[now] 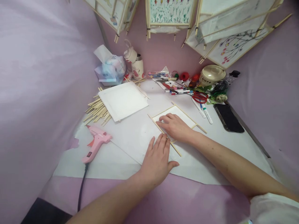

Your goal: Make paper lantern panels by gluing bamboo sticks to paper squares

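Note:
My left hand [157,158] lies flat and open on the white sheet [130,133], its fingertips at the near stick of a small square frame [184,115] made of thin wooden sticks with white paper inside. My right hand [175,125] rests palm down on that paper, fingers stretched toward the frame's left side. Neither hand holds anything.
A pink glue gun [95,143] with a black cord lies at the left. Behind it are a stack of white paper squares [122,100] on loose wooden sticks [97,110]. Markers, red scissors [200,97], a black phone [228,118], a tissue pack [109,69] and hanging paper lanterns [170,14] fill the back.

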The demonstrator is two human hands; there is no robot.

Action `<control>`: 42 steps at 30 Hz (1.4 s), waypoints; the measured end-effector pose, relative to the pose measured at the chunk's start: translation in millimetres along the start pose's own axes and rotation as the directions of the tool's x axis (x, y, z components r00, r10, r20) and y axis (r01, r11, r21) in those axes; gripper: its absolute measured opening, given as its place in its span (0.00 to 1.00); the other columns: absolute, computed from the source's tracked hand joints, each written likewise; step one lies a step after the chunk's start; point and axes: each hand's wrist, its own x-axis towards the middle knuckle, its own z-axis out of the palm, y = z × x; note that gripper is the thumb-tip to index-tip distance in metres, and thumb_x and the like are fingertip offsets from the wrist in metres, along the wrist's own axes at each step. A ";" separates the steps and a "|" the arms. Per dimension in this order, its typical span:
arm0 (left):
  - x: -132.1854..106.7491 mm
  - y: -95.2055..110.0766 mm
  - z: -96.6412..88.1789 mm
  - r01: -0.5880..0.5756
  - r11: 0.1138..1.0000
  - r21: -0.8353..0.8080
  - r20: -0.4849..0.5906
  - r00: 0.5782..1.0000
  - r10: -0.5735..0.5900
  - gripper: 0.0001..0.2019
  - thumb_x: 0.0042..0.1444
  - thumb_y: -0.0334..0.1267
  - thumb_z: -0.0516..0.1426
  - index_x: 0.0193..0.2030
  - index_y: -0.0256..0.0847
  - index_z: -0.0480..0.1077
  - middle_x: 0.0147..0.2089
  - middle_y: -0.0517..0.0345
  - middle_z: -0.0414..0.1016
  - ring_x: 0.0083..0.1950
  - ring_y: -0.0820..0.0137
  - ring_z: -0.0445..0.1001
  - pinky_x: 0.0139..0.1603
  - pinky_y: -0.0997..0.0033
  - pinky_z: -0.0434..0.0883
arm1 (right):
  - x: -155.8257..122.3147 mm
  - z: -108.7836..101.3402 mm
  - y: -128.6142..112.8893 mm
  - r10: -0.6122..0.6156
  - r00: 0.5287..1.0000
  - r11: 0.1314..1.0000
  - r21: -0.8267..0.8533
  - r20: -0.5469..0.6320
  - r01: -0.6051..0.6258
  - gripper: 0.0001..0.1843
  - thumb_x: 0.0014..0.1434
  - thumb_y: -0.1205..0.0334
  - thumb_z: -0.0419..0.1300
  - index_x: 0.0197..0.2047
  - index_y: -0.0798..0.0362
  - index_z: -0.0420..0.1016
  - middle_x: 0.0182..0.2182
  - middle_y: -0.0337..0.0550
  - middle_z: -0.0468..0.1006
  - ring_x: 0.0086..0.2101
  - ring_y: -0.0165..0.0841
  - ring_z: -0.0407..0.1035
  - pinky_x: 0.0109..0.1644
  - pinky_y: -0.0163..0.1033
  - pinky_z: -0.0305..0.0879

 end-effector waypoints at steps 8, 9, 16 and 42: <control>0.2 -0.3 -2.6 0.003 1.000 -0.006 -0.004 1.000 -0.003 0.38 0.62 0.58 0.52 0.69 0.29 0.56 0.72 0.37 0.55 0.75 0.54 0.49 0.73 0.44 0.48 | -38.4 -5.0 3.4 -0.057 0.998 0.997 0.061 0.029 0.055 0.22 0.64 0.68 0.51 0.60 0.47 0.71 0.53 0.51 0.72 0.49 0.44 0.60 0.51 0.48 0.60; 0.0 -0.1 -2.9 0.001 1.000 -0.006 -0.007 1.000 -0.001 0.38 0.62 0.58 0.53 0.69 0.30 0.56 0.72 0.37 0.55 0.74 0.54 0.49 0.73 0.44 0.48 | -43.0 -5.6 3.6 -0.064 0.997 0.996 0.065 0.029 0.062 0.23 0.64 0.69 0.51 0.59 0.47 0.71 0.53 0.51 0.72 0.49 0.44 0.61 0.51 0.48 0.60; -1.3 0.3 -3.9 -0.008 1.000 -0.001 -0.012 1.000 0.008 0.37 0.62 0.56 0.54 0.69 0.30 0.56 0.73 0.37 0.53 0.74 0.53 0.49 0.73 0.43 0.49 | -68.3 -17.5 16.5 -0.070 0.997 0.979 0.188 -0.038 0.076 0.20 0.62 0.73 0.51 0.47 0.45 0.80 0.52 0.48 0.75 0.50 0.42 0.63 0.51 0.48 0.64; 65.1 -1.7 -18.7 0.481 0.857 -0.187 0.070 0.876 -0.477 0.44 0.53 0.56 0.59 0.70 0.33 0.51 0.77 0.36 0.34 0.76 0.41 0.32 0.71 0.43 0.44 | -61.4 -2.4 27.7 0.641 0.688 0.589 0.356 0.341 -0.725 0.74 0.36 0.33 0.69 0.73 0.54 0.32 0.71 0.63 0.40 0.69 0.56 0.34 0.69 0.59 0.43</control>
